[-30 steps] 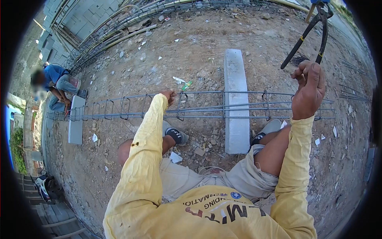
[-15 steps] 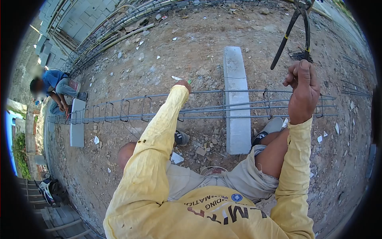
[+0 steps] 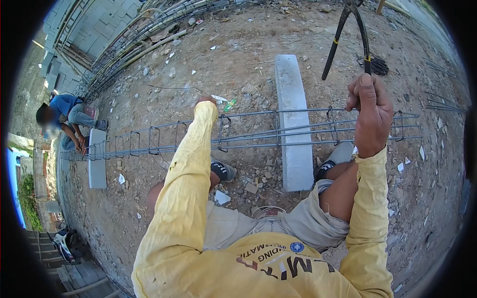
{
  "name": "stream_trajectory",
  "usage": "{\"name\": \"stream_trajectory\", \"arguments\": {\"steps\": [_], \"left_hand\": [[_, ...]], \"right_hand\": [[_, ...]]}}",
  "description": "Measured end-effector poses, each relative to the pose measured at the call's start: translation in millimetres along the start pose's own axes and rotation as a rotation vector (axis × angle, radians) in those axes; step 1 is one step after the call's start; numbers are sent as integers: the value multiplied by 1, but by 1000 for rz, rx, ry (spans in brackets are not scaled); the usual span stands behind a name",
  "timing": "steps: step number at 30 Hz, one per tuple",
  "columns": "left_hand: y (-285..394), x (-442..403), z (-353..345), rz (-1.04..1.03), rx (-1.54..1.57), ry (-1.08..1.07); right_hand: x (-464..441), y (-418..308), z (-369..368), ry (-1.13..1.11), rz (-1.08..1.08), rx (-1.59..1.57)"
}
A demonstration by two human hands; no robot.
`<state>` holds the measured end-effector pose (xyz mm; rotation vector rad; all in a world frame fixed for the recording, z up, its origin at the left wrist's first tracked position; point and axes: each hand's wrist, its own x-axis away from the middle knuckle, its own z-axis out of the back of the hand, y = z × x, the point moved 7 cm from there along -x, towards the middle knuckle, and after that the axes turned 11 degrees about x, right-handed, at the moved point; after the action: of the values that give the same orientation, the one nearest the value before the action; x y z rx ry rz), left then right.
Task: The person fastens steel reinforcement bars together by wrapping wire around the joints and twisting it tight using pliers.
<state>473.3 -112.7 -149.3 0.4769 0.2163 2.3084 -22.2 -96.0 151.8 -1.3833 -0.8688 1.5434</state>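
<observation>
My right hand (image 3: 371, 111) is closed round one handle of the black pincers (image 3: 346, 37), which point up and away at the upper right. The other handle hangs free to the left. Beyond the long rebar cage (image 3: 248, 144), my left hand (image 3: 206, 101) shows only in part past its sleeve; its fingers are hidden. A thin wire (image 3: 171, 88) runs leftward from near this hand. The cage lies across a pale concrete block (image 3: 294, 164) in front of me and a second block (image 3: 97, 171) at the left.
A co-worker (image 3: 67, 111) in blue crouches at the cage's far left end. Bundled rebar cages (image 3: 112, 54) lie at the upper left. A dark wire coil (image 3: 378, 65) sits at the upper right. Steel rods (image 3: 442, 107) lie at the right. White shards dot the ground.
My left hand moved right, then back left, and a thin wire now shows beside it. My right hand and the pincers have shifted slightly left.
</observation>
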Motion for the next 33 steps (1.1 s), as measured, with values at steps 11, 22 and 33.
{"name": "stream_trajectory", "arguments": {"steps": [11, 22, 33], "left_hand": [[43, 83, -10, -515, 3, -352], [-71, 1, -26, 292, 901, -354], [49, 57, -23, -207, 178, -245]], "right_hand": [[0, 1, -28, -116, -52, -23], [5, -2, -24, -95, -31, 6], [4, -7, -33, -156, 15, 66]]}}
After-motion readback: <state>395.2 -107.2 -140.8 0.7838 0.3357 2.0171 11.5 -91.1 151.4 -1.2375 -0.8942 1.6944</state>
